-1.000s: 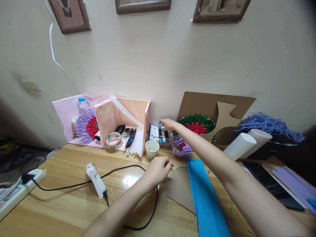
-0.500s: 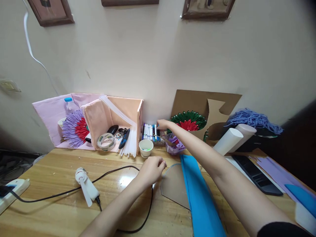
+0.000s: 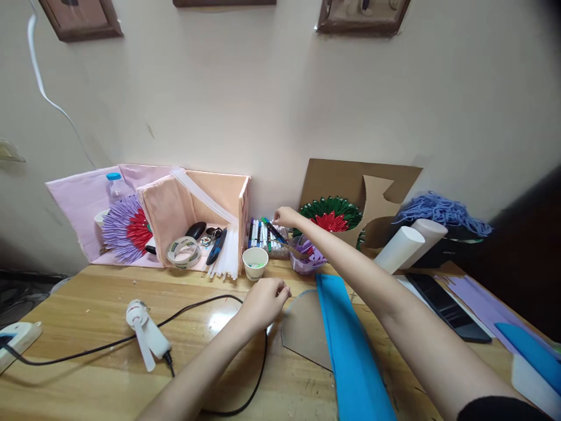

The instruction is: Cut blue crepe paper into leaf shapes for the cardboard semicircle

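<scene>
My right hand (image 3: pixel 287 217) reaches far over the table to a clear case of markers (image 3: pixel 260 237). Its fingers are closed at a dark marker (image 3: pixel 275 231) that lies slantwise across the upright row. My left hand (image 3: pixel 266 301) is curled closed above the wood, behind a paper cup (image 3: pixel 255 263) with small green bits inside; what its fingers hold, if anything, is hidden. Beside it lie a rounded piece of cardboard (image 3: pixel 307 330) and a long blue folded sheet (image 3: pixel 350 351).
A glue gun (image 3: pixel 149 333) with a black cable lies at left. A peach box (image 3: pixel 162 222) holds a tape roll (image 3: pixel 183 252), a cutter (image 3: pixel 216 247) and glue sticks (image 3: pixel 225 257). A clear bowl of purple scraps (image 3: pixel 304 263), white rolls (image 3: pixel 400 250) and a phone (image 3: pixel 445 307) stand rightward.
A dark marker has shifted from the upright row to a slant across it, with my right hand at it. My left hand stays nearly in place. The whole view has shifted slightly.
</scene>
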Demonstrator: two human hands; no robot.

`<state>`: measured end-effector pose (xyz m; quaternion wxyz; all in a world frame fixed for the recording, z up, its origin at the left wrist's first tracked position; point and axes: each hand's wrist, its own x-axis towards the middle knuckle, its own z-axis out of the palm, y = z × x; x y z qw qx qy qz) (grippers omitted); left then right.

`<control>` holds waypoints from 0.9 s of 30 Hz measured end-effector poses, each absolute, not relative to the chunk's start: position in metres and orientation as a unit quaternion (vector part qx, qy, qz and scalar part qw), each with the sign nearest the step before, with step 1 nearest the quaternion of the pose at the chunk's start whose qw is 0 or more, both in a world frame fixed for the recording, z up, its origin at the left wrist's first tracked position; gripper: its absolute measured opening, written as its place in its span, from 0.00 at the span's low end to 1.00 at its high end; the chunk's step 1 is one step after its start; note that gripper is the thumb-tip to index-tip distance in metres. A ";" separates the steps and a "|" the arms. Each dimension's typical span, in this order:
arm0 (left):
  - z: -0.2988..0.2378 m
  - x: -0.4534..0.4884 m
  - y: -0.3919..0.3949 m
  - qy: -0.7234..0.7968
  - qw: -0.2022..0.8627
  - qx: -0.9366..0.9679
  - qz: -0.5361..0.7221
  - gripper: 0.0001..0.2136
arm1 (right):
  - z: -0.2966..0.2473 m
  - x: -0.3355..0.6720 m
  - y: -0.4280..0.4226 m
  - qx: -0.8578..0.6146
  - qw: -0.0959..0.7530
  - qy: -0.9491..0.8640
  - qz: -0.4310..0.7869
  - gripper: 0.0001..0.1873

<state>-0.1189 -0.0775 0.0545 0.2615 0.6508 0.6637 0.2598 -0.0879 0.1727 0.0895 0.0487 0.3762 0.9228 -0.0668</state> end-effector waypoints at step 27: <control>0.071 -0.126 -0.075 0.597 0.347 0.510 0.513 0.25 | 0.142 -0.053 0.093 0.268 -0.193 0.944 -0.024 0.13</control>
